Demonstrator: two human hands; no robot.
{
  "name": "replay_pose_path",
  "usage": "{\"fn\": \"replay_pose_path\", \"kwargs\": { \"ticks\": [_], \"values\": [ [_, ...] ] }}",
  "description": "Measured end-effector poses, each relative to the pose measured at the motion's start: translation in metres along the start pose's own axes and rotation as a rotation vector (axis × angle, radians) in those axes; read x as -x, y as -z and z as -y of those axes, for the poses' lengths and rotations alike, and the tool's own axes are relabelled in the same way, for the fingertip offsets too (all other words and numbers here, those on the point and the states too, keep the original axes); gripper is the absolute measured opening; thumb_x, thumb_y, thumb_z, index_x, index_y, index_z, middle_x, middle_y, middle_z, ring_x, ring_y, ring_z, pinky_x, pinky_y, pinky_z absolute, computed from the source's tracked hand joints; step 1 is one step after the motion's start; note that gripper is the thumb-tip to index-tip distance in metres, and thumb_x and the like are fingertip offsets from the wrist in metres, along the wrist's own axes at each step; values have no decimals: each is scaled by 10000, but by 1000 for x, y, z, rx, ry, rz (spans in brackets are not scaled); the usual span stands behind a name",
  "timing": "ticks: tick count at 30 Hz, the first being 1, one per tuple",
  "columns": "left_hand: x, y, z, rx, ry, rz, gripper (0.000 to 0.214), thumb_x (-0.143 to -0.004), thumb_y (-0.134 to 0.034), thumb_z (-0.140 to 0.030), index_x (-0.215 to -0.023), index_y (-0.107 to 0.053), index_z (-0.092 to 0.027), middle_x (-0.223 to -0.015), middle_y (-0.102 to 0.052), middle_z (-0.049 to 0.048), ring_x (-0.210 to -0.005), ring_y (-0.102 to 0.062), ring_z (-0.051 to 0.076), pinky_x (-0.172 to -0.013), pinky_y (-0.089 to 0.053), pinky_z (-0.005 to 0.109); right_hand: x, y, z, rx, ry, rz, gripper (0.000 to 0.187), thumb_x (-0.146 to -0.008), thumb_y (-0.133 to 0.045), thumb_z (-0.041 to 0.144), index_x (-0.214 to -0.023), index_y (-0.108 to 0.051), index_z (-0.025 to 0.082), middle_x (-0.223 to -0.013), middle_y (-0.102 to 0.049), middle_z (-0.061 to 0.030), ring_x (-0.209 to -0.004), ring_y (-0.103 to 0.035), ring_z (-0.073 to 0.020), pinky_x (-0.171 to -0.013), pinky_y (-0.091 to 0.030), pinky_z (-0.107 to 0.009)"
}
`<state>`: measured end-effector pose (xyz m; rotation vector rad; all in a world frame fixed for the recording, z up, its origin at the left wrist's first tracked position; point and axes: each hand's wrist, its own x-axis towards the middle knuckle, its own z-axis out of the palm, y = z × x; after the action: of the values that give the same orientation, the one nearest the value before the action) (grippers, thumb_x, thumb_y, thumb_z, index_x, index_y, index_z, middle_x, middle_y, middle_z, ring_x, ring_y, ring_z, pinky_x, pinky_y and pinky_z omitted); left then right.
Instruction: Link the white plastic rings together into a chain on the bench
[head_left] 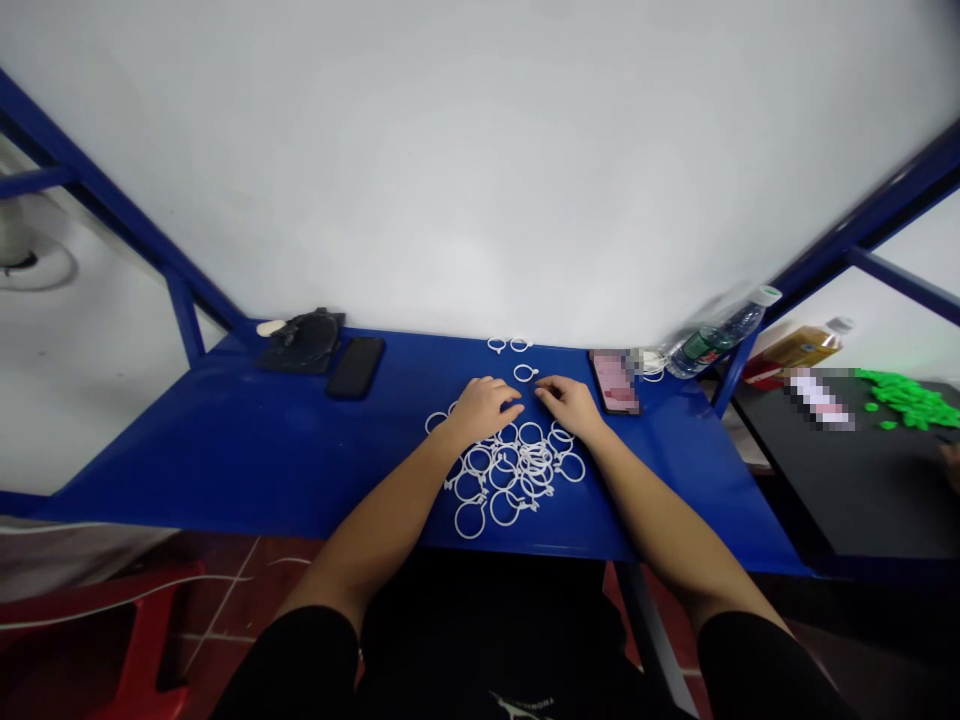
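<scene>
Both hands rest palm-down on the blue counter (pixel 247 440), at the far edge of a heap of white plastic rings (pixel 510 470). The left hand (pixel 484 408) and the right hand (pixel 571 405) lie side by side with a narrow gap between them, and in line with that gap, just beyond it, sits a single loose ring (pixel 526 373). Taking the left hand as the clock centre, this ring lies at about one o'clock, just beyond the fingertips; from the right hand it lies at about eleven o'clock, also just beyond the tips. It seems to sit a shade closer to the left fingers (pixel 508 392) than to the right, though the margin is slight. The ring lies flat, its small tab pointing toward three o'clock. The fingers of both hands are loosely curled and spread flat on the surface, holding nothing that can be seen; whether a ring is pinned under either palm cannot be told. The heap itself spreads from under the wrists back toward six o'clock, nearly to the near edge of the counter, its rings overlapping and tangled. Two more rings (pixel 508 345) lie farther off at twelve o'clock, near the white wall. A pink-cased phone (pixel 615 382) lies just beside the right hand at three o'clock, and a dark phone (pixel 356 367) sits well apart at ten o'clock from the left.
</scene>
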<state>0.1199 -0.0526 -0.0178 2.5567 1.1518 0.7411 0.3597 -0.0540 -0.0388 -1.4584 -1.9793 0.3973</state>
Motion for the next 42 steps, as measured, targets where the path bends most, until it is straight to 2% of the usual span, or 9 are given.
{"fn": "replay_pose_path", "kwargs": {
  "ticks": [4, 8, 10, 12, 17, 24, 30, 35, 42],
  "values": [
    [1, -3, -1, -43, -14, 82, 203, -965, -683, -382, -1079, -765, -234, -1043, -762, 57, -997, -666, 248, -913, -480, 414, -3, -5, 4, 117, 144, 137, 324, -994, -613, 390, -1235, -737, 211, -1245, -757, -109, -1189, -664, -319, -1082, -467, -504],
    [1, -4, 0, -56, -14, 98, 202, -978, -656, -382, -1058, -757, -227, -1035, -758, 60, -994, -666, 250, -921, -482, 417, -6, -10, 5, 146, 121, 268, 584, -1042, -503, 541, -1558, -491, 267, -1596, -511, -96, -1543, -342, -389, -1232, -201, -694],
    [1, -2, 0, -51, -6, 101, 214, -982, -648, -384, -1069, -755, -220, -1042, -756, 64, -994, -666, 251, -930, -485, 420, -5, -9, 5, 125, 114, 284, 603, -1060, -450, 561, -1596, -431, 284, -1617, -483, -94, -1565, -308, -371, -1241, -149, -709],
    [1, 2, 0, -36, -7, 121, 230, -981, -649, -398, -1081, -758, -222, -1069, -757, 64, -1003, -668, 247, -946, -489, 421, -3, -5, 6, 94, 125, 266, 582, -1062, -451, 553, -1574, -464, 277, -1586, -522, -103, -1536, -373, -355, -1244, -182, -686],
    [2, 13, 1, 15, -53, 236, 250, -935, -696, -435, -1089, -789, -261, -1120, -758, 49, -1051, -680, 238, -987, -501, 404, 2, 10, 12, 34, 234, 235, 441, -1024, -569, 446, -1386, -662, 212, -1361, -704, -129, -1269, -641, -308, -1116, -461, -513],
    [3, 8, 0, -27, -65, 211, 170, -913, -664, -282, -998, -810, -262, -1000, -770, 43, -943, -705, 232, -909, -531, 398, 4, 43, 9, 36, 222, 351, 255, -860, -743, 232, -1112, -780, 239, -1092, -754, -76, -1020, -700, -264, -954, -543, -422],
    [3, -2, -2, -36, -40, 156, 205, -963, -656, -370, -1071, -778, -245, -961, -771, 52, -945, -707, 255, -880, -522, 422, 5, 35, 7, 106, 159, 369, 90, -891, -673, 155, -850, -726, 215, -872, -696, -33, -802, -650, -184, -760, -482, -289],
    [2, -4, -6, 70, 4, 61, 467, -961, -690, -433, -1363, -631, -202, -1095, -768, 80, -1044, -712, 264, -924, -521, 433, 9, 19, 27, 122, 88, 232, 61, -956, -595, 211, -938, -653, 214, -853, -695, -25, -722, -598, -169, -673, -402, -271],
    [2, 0, -9, 169, -60, -16, 550, -903, -767, -464, -1364, -617, -203, -1133, -763, 82, -989, -716, 237, -951, -511, 423, 11, 15, 38, -113, 33, 74, 139, -985, -559, 310, -894, -619, 225, -746, -650, 4, -622, -554, -158, -604, -408, -275]
  ]
}}
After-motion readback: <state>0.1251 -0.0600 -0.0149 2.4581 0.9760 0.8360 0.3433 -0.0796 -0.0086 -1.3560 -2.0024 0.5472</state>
